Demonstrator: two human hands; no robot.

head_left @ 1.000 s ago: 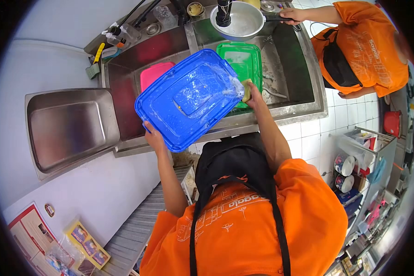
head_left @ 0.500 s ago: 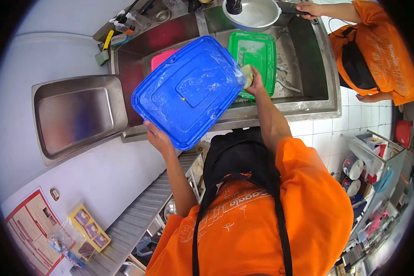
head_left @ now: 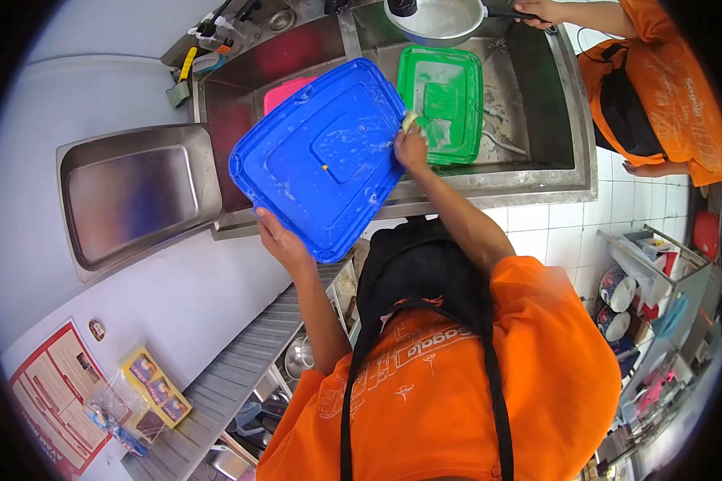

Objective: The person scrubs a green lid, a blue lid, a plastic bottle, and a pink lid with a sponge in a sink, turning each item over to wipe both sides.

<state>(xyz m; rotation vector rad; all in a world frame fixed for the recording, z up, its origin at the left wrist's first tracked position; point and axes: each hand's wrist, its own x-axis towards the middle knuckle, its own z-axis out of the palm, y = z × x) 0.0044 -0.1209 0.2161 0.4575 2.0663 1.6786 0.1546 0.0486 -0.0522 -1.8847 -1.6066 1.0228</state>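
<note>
Steel sink (head_left: 537, 172) below, likely catching the suds | blue lid (head_left: 321, 160) tilted over its near rim, face toward me for scrubbing | my left hand (head_left: 279, 236) gripping its lower edge, bracing | my right hand (head_left: 411, 148) closed around sponge (head_left: 409, 122), pressed to its upper-right edge

One blue lid (head_left: 317, 156), soapy, is held tilted over the sink (head_left: 537, 172) and gripped at its near edge by the left hand (head_left: 277, 236). One yellow sponge (head_left: 409, 122) is clasped in the right hand (head_left: 411, 148) and pressed to the lid's right edge. One green lid (head_left: 443, 103) is laid flat in the right basin. One pink lid (head_left: 285, 92) is partly hidden behind the blue one. One pan (head_left: 437, 20) is held by a co-worker's hand (head_left: 537, 10). One steel tray (head_left: 136, 192) is set left of the sink.
</note>
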